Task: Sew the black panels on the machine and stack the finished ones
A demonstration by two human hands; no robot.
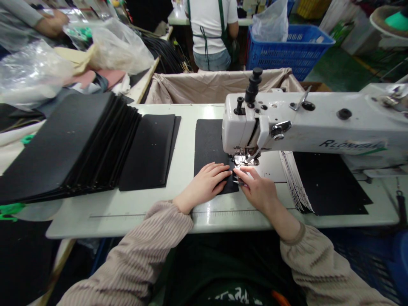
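Note:
Under the needle area of a white sewing machine (245,123) lies a flat black panel (208,142). My left hand (208,180) rests flat on this panel, fingers stretched toward the presser foot (245,160). Close by, just in front of the foot, my right hand (259,187) touches the panel's right edge with its fingertips. Metal points of thread snips (237,182) stick out from under that hand; their handle is hidden in the palm.
A tall stack of black panels (63,140) stands at the left, beside a lower pile (148,148). More black panels (328,187) with pale edges lie right of the needle. Behind the table (188,221) are a cloth-lined bin (188,87), a blue crate (287,51) and a seated person (210,32).

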